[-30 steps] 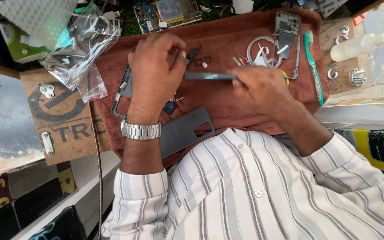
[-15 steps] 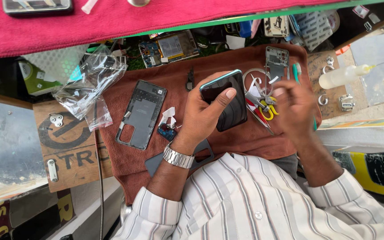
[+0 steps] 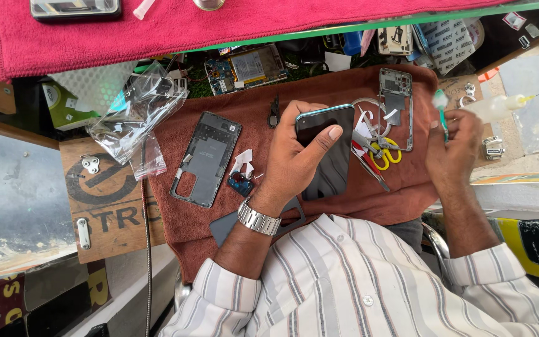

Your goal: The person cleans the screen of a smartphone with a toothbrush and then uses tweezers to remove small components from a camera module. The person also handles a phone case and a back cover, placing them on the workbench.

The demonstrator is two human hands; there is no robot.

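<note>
Left hand: wrapped around a dark phone, fingers curled behind one long edge, thumb laid across the glass; steel wristwatch on the wrist. Phone held up over the middle of the brown cloth, screen toward the camera. Right hand: at the right edge of the cloth, fingers bunched and pinching a thin green tool; grip partly hidden, exact hold hard to tell. Between the hands: yellow-handled scissors and tweezers lying on the cloth, with a bare phone frame just beyond. Left of the held phone: grey back cover lying flat, white scraps and a small blue part beside it. Near side, under the left wrist: flat dark panel, mostly covered. Far edge: opened phone with circuit board and battery. Far left: clear plastic bags, crumpled, contents not discernible, resting partly on a printed wooden board. Far right: small squeeze bottle with needle tip, lying on its side. Top: red towel on a shelf.
</note>
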